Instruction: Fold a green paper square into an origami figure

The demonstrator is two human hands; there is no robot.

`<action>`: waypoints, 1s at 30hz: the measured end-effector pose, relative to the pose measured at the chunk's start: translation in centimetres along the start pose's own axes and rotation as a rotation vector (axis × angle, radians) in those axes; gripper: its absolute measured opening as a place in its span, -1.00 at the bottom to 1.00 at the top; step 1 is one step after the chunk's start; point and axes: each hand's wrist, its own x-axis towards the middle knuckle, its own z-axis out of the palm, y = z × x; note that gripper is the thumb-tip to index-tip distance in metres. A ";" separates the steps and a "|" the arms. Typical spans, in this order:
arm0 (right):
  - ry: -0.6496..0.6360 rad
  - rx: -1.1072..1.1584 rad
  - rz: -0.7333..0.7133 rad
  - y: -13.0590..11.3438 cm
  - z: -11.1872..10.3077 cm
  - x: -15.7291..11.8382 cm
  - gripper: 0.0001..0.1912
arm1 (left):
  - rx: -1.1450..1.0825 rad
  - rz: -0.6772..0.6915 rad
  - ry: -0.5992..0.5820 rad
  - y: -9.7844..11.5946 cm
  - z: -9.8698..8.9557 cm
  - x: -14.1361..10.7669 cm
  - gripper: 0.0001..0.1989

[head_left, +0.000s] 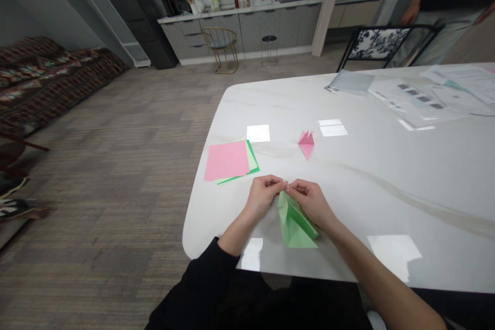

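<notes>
A light green sheet of origami paper, partly folded, hangs tilted below my fingers over the near part of the table. My left hand pinches its top corner between thumb and fingers. Close beside it, my right hand pinches the same corner, with the fingertips of both hands almost touching. My fingers hide the tip of the paper. Beyond my hands lies a small folded pink paper figure. To the left is a stack of square paper, pink on top with light and dark green edges showing under it.
The white table has a rounded left edge near the stack. Papers and a grey folder lie at its far right. Behind it are a patterned chair and a standing person. A kitchen counter runs along the back wall.
</notes>
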 end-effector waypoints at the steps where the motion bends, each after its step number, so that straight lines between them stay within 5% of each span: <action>1: -0.001 -0.006 -0.001 0.0 0.0 0.0 -0.69 | 0.005 0.008 0.003 0.0 0.0 0.0 -0.75; 14: -0.028 -0.031 0.002 0.0 0.0 -0.2 -0.69 | 0.039 0.134 0.066 -0.3 -0.4 0.0 -0.82; 21: 0.022 0.004 0.041 -0.1 -0.3 0.0 -0.66 | 0.066 0.009 -0.051 0.0 -0.4 0.2 -0.72; 30: 0.017 -0.001 0.051 0.1 -0.5 0.1 -0.69 | 0.131 0.008 0.015 0.0 -0.5 0.2 -0.69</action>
